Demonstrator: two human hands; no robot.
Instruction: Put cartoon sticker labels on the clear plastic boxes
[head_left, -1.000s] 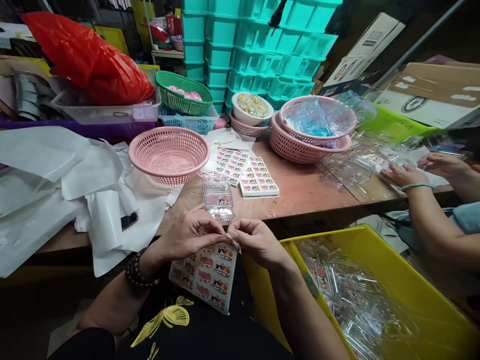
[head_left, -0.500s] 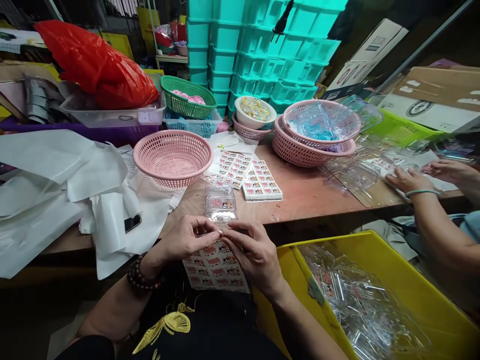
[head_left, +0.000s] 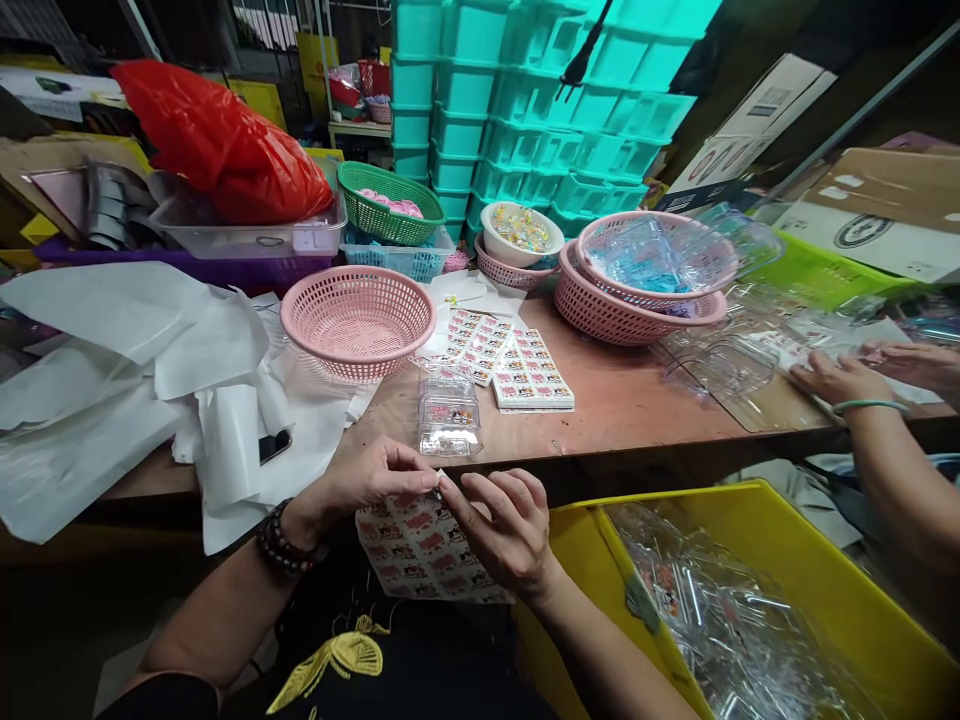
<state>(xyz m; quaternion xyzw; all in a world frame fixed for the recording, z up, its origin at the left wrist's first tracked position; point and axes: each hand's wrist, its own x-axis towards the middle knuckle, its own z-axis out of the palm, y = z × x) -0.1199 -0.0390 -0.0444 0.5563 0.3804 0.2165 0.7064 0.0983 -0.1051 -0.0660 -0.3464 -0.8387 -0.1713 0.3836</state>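
- Left hand [head_left: 375, 475] is nearly closed, thumb and forefinger pinching the top edge of the sticker sheet [head_left: 427, 555]; so fine a hold suits thin paper.
- Right hand [head_left: 506, 525] brings its thumb and forefinger together at the same edge, its other fingers loosely curled and spread, probably to keep them out of the way. Exactly what lies between those fingertips is too small to tell.
- The sheet slopes down over the lap, printed side up, below the table's front edge; held there, its prints are easy to see.
- A clear plastic case [head_left: 448, 415] lies on the table [head_left: 615, 400], just beyond the hands, likely for a short reach.
- Behind it sits a stack of sticker sheets [head_left: 534, 375], squared up enough to take from easily.
- A yellow bin [head_left: 825, 560] stands by the right forearm, below table height, holding a heap of clear cases [head_left: 720, 620]; that low place leaves the tabletop free for work.
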